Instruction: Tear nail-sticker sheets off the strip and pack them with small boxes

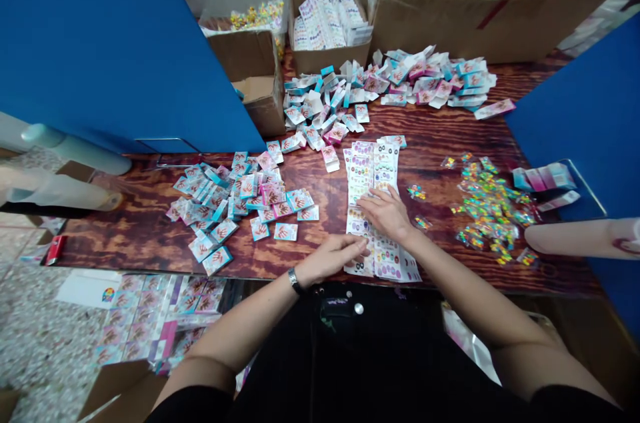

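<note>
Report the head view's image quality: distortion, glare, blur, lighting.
Head view: wide-angle distortion leans the blue panel sharply inward; soft glare sheens the varnished wooden table; the right hand and left hand look sharp, without motion blur; lighting is even, shadows faint.

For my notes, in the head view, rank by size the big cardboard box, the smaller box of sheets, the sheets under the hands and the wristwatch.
1. Big cardboard box
2. The smaller box and the sheets look about alike, so unranked
3. Wristwatch, smallest

Table (320, 209) gap between card pile (225, 203) and sheets (360, 176) admits the left grip (330, 257); sheets obstruct rightward passage.
</note>
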`<action>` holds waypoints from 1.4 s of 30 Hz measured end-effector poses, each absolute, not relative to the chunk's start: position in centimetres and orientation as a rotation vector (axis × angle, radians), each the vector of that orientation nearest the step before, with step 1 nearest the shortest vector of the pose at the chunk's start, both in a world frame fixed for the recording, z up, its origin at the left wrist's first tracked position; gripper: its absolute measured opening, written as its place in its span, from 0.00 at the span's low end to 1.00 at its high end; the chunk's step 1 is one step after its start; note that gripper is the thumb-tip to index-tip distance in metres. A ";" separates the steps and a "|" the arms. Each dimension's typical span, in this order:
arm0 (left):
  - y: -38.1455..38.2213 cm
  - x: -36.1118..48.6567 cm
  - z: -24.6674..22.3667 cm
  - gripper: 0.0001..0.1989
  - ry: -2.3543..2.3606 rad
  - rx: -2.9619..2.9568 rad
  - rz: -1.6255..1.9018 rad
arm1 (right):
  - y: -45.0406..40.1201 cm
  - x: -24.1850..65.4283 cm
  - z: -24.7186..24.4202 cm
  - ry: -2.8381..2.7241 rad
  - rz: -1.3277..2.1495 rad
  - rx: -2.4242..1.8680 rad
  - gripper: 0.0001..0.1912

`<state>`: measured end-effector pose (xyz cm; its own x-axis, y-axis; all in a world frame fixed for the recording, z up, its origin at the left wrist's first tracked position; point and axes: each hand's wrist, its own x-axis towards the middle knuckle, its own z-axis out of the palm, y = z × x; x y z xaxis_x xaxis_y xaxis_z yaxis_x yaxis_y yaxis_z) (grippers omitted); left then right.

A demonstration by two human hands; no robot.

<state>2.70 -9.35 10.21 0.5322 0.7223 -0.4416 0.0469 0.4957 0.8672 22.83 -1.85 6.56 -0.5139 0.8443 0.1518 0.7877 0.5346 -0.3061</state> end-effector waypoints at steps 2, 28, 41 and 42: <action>-9.1 3.2 9.8 0.33 0.917 0.648 0.458 | -3.0 22.9 8.3 -2.427 0.406 -1.236 0.12; -7.5 2.3 10.9 0.15 0.907 0.798 0.949 | -3.9 20.3 13.2 -2.020 0.346 -1.157 0.14; -7.3 1.6 11.5 0.17 0.783 0.815 0.943 | -5.8 20.3 11.5 -2.240 0.472 -0.915 0.12; -7.4 1.6 11.3 0.14 0.850 0.972 0.933 | -5.8 20.3 11.6 -2.173 0.560 -0.989 0.12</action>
<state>1.58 -7.37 11.26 0.3583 0.9182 -0.1685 -0.2526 0.2692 0.9294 20.27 -5.83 11.55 -0.4837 0.7784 0.4002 0.4879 0.6194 -0.6151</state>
